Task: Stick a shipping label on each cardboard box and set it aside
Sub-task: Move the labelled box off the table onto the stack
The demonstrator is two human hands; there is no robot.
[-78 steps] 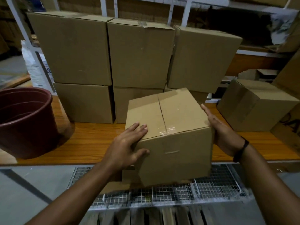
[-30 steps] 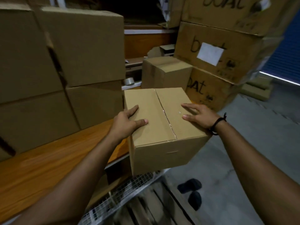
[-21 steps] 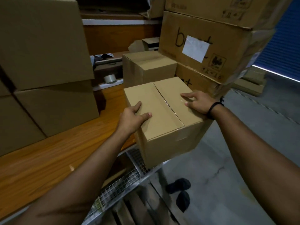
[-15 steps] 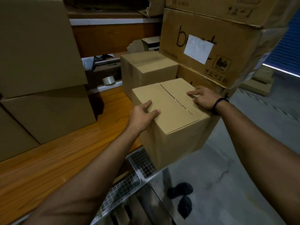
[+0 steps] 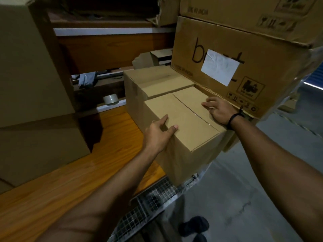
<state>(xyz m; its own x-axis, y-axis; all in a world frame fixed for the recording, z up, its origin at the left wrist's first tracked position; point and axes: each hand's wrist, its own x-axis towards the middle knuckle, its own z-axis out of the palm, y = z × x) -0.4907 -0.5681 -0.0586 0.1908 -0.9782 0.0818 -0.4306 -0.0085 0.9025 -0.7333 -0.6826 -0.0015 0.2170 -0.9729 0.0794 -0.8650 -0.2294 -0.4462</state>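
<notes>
A plain cardboard box (image 5: 189, 126) with a taped seam across its top sits at the right end of the wooden table (image 5: 70, 180), partly overhanging the edge. My left hand (image 5: 157, 134) grips its near left top edge, thumb and forefinger on top and the other fingers down the side. My right hand (image 5: 220, 111) rests on the far right part of the top, fingers lying on the cardboard. The box touches a similar box (image 5: 157, 82) behind it. No label shows on its visible faces.
Big printed cartons (image 5: 262, 55) stack at the right, one with a white paper label (image 5: 219, 67). Tall stacked boxes (image 5: 31, 84) fill the left. A tape roll (image 5: 111, 99) lies on a low shelf. Wire mesh (image 5: 153, 203) and dark shoes (image 5: 194, 226) lie below.
I carried the box from the table's front middle to the right end, and it now sits against the other box. My hands kept their places on it.
</notes>
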